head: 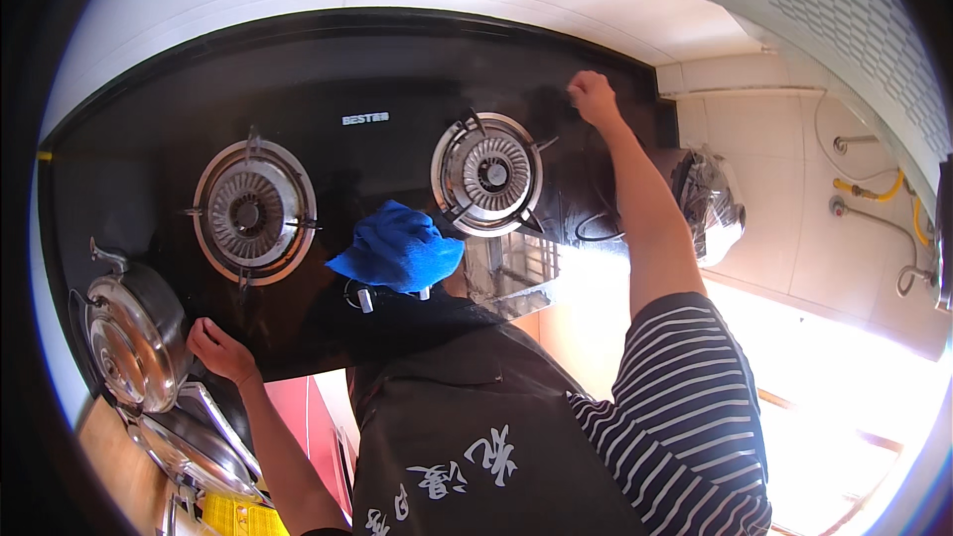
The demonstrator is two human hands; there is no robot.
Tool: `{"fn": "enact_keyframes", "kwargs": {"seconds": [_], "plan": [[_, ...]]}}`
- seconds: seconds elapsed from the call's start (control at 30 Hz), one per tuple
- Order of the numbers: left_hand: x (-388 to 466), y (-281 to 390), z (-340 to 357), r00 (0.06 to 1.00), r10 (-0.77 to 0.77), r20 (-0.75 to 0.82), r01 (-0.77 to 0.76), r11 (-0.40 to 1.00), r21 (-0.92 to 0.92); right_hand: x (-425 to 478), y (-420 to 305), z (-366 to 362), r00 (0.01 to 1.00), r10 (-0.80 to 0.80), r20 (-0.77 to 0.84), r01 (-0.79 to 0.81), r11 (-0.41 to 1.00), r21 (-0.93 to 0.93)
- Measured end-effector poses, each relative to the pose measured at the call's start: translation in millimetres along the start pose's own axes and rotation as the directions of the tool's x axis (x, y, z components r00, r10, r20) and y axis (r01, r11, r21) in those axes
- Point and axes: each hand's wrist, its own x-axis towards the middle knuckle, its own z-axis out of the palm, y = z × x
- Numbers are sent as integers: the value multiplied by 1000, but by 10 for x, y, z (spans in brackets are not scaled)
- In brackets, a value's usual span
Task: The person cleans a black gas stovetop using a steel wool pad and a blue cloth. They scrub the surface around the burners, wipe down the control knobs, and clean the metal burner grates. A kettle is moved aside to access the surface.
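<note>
My right hand (593, 97) reaches to the back right of a black gas hob (357, 59), its fingers curled; whether it holds something small cannot be told. Beside the steel pot, near the hob's front left, is my left hand (220, 351), fingers loosely bent, with nothing seen in it. A crumpled blue cloth (406, 247) lies between the two burners, partly over the control knobs (364, 301). The left burner (249, 214) and the right burner (494, 174) carry no pots. Both have metal pan supports.
A lidded steel pot (138, 339) stands at the left edge, with another lidded pan (197, 454) below it. An appliance under clear plastic (711, 201) stands at the right, near a black cable (595, 227). A range hood (841, 22) overhangs the upper right.
</note>
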Motion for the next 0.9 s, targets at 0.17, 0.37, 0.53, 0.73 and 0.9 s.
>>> {"fn": "enact_keyframes", "kwargs": {"seconds": [0.17, 0.37, 0.53, 0.73, 0.9], "plan": [[33, -39, -2, 999, 35, 5, -35, 999, 11, -148, -207, 386, 997, 58, -52, -64, 990, -125], [24, -6, -44, 999, 14, 38, -17, 998, 61, -782, -161, 209, 986, -59, 153, 48, 996, 72], [52, -4, -15, 999, 33, 16, -34, 997, 70, -1487, -346, 122, 964, 62, 258, -54, 998, -39], [59, -27, 17, 999, 36, 3, -36, 998, 57, -2199, -575, 61, 877, 173, 449, -41, 956, -290], [61, -31, -7, 994, 108, -19, -108, 994, 36, -2272, -753, -301, 785, 106, 610, 136, 932, -336]]}}
